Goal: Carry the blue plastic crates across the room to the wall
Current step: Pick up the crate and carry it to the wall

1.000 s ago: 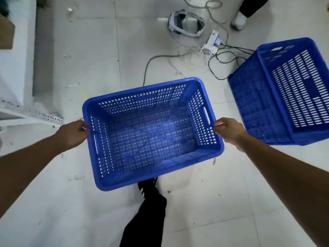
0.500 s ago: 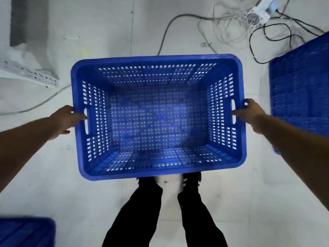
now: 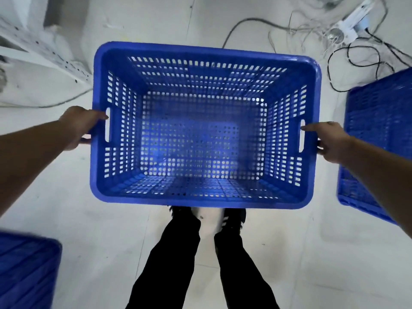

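An empty blue plastic crate (image 3: 204,50) with perforated walls hangs level in front of me, above my feet. My left hand (image 3: 81,126) grips the handle slot on its left short side. On the opposite short side my right hand (image 3: 327,140) holds the other handle slot. A second blue crate (image 3: 376,134) lies tilted at the right edge, partly behind my right arm. The corner of a third blue crate (image 3: 26,270) shows at the bottom left.
White tiled floor all around. A power strip (image 3: 350,25) and tangled cables (image 3: 361,54) lie at the top right. A white perforated metal shelf rail (image 3: 42,47) slants across the top left, with a grey cable (image 3: 53,103) under it. My black-trousered legs (image 3: 178,253) stand below the crate.
The held crate has come closer and higher in view and squared up. The floor has slid past: the cables and right crate shifted outward, and a third crate appeared at bottom left.
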`<state>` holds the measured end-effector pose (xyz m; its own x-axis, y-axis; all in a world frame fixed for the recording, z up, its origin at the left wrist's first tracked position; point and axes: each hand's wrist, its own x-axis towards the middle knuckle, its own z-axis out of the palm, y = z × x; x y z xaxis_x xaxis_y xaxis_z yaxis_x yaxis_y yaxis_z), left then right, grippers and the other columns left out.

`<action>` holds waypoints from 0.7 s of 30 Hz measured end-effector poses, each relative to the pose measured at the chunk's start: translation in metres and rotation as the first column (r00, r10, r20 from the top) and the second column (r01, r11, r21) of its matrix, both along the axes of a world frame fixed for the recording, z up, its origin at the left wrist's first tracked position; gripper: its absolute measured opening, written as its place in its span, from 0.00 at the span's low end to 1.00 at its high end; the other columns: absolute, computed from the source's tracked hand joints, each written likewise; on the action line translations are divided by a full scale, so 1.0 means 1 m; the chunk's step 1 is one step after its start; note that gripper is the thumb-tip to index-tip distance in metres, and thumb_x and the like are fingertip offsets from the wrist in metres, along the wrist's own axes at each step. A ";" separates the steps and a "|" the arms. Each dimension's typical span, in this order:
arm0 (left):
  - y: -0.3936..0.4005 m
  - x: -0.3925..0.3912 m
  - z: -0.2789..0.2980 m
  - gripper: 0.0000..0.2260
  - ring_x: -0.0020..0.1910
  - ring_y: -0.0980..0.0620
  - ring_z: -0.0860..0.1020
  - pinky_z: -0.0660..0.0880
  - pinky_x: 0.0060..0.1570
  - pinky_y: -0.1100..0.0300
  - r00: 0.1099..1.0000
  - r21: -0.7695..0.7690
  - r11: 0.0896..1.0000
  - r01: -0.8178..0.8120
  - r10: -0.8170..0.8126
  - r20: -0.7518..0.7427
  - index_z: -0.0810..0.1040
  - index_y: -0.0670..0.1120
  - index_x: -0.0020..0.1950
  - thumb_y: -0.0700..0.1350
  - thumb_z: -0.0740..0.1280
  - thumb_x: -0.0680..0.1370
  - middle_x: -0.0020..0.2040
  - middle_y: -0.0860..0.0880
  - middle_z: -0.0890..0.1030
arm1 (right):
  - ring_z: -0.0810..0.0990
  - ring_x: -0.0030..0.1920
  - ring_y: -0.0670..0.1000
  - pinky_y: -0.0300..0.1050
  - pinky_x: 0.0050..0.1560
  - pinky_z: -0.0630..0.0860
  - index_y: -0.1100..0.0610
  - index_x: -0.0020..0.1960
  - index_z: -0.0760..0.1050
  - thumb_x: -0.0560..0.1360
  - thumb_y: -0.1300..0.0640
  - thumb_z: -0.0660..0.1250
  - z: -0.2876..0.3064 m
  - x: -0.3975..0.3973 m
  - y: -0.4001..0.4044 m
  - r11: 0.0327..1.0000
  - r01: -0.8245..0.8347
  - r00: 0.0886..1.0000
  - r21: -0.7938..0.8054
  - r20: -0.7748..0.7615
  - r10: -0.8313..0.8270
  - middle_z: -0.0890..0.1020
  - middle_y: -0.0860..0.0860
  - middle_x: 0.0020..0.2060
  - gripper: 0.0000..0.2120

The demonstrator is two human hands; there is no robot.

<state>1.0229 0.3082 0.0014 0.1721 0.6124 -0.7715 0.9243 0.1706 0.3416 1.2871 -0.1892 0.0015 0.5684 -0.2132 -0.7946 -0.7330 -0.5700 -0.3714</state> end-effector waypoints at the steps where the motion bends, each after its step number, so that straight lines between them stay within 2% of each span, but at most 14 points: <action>1: 0.004 -0.003 0.009 0.18 0.52 0.43 0.77 0.77 0.53 0.45 1.000 -0.001 1.000 -0.004 0.004 0.000 0.76 0.41 0.65 0.46 0.69 0.77 0.58 0.43 0.79 | 0.82 0.59 0.59 0.52 0.54 0.80 0.60 0.61 0.77 0.76 0.58 0.74 0.012 0.002 0.005 1.000 -0.014 1.000 0.003 -0.009 0.014 0.82 0.59 0.66 0.16; 3: 0.012 -0.012 0.031 0.18 0.50 0.43 0.78 0.77 0.51 0.46 1.000 -0.005 1.000 -0.019 0.019 0.007 0.77 0.42 0.64 0.47 0.69 0.77 0.56 0.44 0.80 | 0.81 0.57 0.59 0.53 0.55 0.80 0.62 0.68 0.76 0.76 0.57 0.74 0.041 0.008 0.014 0.999 -0.034 0.999 0.014 -0.033 0.034 0.81 0.57 0.65 0.22; 7: 0.022 -0.043 0.082 0.15 0.43 0.47 0.78 0.77 0.44 0.52 0.993 -0.063 0.993 -0.096 0.100 0.067 0.78 0.47 0.61 0.48 0.69 0.76 0.48 0.49 0.80 | 0.81 0.65 0.61 0.57 0.61 0.79 0.61 0.72 0.75 0.78 0.55 0.73 0.095 0.018 0.035 0.994 -0.105 0.993 0.036 -0.050 0.107 0.80 0.56 0.68 0.25; 9: 0.026 -0.063 0.114 0.15 0.44 0.46 0.78 0.77 0.44 0.51 0.985 -0.073 0.987 -0.146 0.152 0.085 0.78 0.47 0.61 0.49 0.69 0.76 0.48 0.49 0.79 | 0.80 0.60 0.60 0.55 0.61 0.78 0.60 0.70 0.76 0.77 0.54 0.73 0.125 0.019 0.052 0.987 -0.153 0.987 0.051 -0.047 0.155 0.78 0.56 0.64 0.23; 13: 0.029 -0.107 0.188 0.12 0.41 0.46 0.79 0.77 0.38 0.53 0.961 -0.043 0.968 -0.245 0.249 0.118 0.78 0.47 0.57 0.50 0.69 0.75 0.47 0.49 0.79 | 0.79 0.49 0.58 0.51 0.46 0.77 0.62 0.71 0.75 0.77 0.55 0.73 0.196 0.019 0.086 0.970 -0.237 0.971 0.057 0.005 0.237 0.78 0.57 0.57 0.25; 15: 0.029 -0.135 0.226 0.10 0.40 0.47 0.79 0.76 0.37 0.54 0.950 -0.026 0.958 -0.285 0.286 0.127 0.79 0.47 0.54 0.50 0.69 0.76 0.46 0.50 0.80 | 0.79 0.47 0.57 0.53 0.48 0.78 0.62 0.72 0.74 0.77 0.55 0.73 0.233 0.016 0.105 0.955 -0.291 0.957 0.065 0.026 0.290 0.79 0.58 0.57 0.25; 19: 0.026 -0.195 0.305 0.09 0.43 0.45 0.80 0.78 0.41 0.51 0.919 0.049 0.930 -0.365 0.351 0.180 0.80 0.45 0.51 0.50 0.70 0.76 0.48 0.47 0.82 | 0.78 0.45 0.57 0.53 0.49 0.79 0.62 0.71 0.76 0.76 0.54 0.73 0.308 0.000 0.147 0.910 -0.399 0.917 0.117 0.071 0.393 0.78 0.58 0.55 0.25; 21: 0.018 -0.228 0.340 0.15 0.46 0.42 0.81 0.79 0.49 0.47 0.896 0.082 0.906 -0.415 0.391 0.210 0.80 0.41 0.55 0.50 0.71 0.75 0.51 0.43 0.83 | 0.80 0.49 0.59 0.57 0.57 0.81 0.61 0.70 0.76 0.76 0.53 0.73 0.345 -0.015 0.171 0.878 -0.462 0.886 0.129 0.106 0.451 0.79 0.58 0.56 0.25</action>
<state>0.7946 0.3262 0.3417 0.0225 0.7461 -0.6654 0.7032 0.4613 0.5410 1.2725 -0.0180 0.3460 0.6297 0.1986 -0.7510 -0.3739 -0.7699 -0.5172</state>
